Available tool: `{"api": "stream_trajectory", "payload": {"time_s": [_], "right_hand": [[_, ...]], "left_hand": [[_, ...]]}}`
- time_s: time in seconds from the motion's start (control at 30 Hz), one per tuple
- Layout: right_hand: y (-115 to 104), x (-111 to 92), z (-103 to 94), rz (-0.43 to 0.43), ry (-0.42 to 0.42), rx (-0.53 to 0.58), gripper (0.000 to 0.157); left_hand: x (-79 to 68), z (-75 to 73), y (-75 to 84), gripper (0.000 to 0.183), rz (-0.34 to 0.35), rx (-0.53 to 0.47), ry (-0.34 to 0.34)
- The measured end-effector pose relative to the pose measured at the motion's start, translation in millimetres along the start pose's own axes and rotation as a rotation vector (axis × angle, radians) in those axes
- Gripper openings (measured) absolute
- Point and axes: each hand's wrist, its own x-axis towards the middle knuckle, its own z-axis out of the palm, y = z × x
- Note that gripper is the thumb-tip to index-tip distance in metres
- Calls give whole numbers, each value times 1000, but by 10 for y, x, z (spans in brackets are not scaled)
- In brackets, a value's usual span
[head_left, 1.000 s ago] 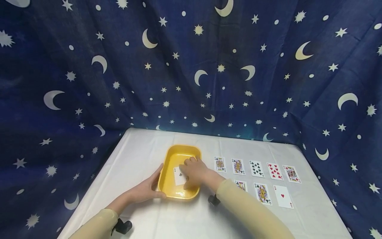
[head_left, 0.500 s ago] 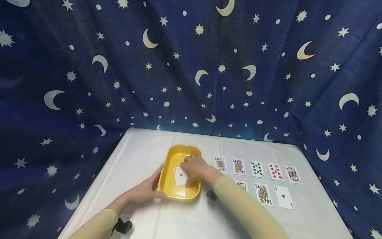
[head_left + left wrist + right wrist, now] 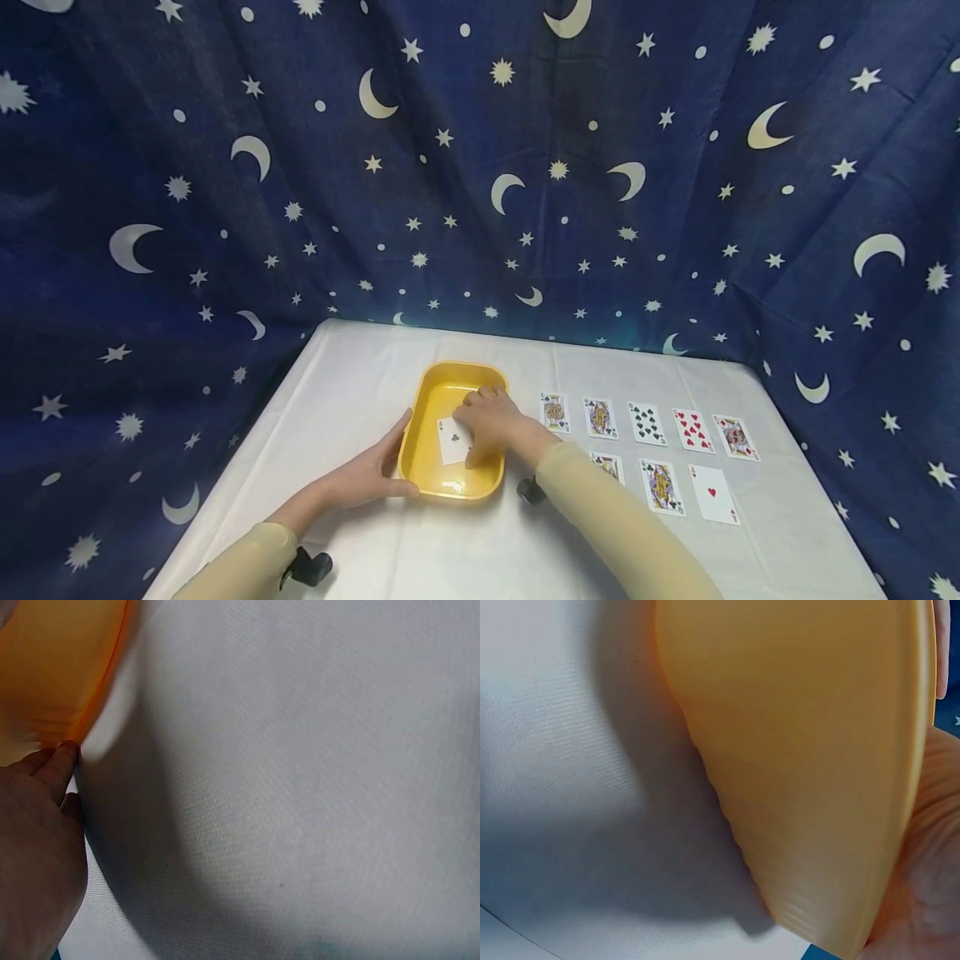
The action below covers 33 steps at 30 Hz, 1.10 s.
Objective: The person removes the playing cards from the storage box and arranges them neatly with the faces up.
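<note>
A yellow tray (image 3: pixel 448 485) with rounded corners stands on the white tablecloth, left of the laid-out cards. My left hand (image 3: pixel 367 477) holds its near-left corner, with the thumb at the near edge and the fingers along the left side; the left wrist view shows fingertips right at the rim. My right hand (image 3: pixel 491 427) reaches over the right rim into the tray. Its thumb and curled fingers grip a playing card (image 3: pixel 447 450) with a black club on it, which lies face up and is partly covered by the hand. The right wrist view shows mainly the tray's outer wall (image 3: pixel 795 750).
Right of the tray, face-up playing cards lie in two rows, among them a ten of hearts (image 3: pixel 693 431), an ace of hearts (image 3: pixel 714 495) and a queen (image 3: pixel 662 487). My right sleeve partly covers a king (image 3: pixel 607 465). A starry blue curtain (image 3: pixel 480 167) surrounds the table.
My right hand has shifted slightly, with its forearm drawn a little to the left. My left hand, the tray and the laid-out cards have stayed in place.
</note>
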Motion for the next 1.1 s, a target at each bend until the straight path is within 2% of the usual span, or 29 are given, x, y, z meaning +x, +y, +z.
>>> {"api": "stream_trajectory", "payload": {"time_s": [0.47,0.73,1.1], "right_hand": [[-77,24,-66,17,-33,14,80],[-87,43,-56,12,-26,7,72],[-78,86,-18,9,-7,25,75]], "left_hand": [[2,15,-3,126,-7,26,13],[-1,14,-9,126,-3,27,13],[-10,6,-6,126,-14,17,12]]}}
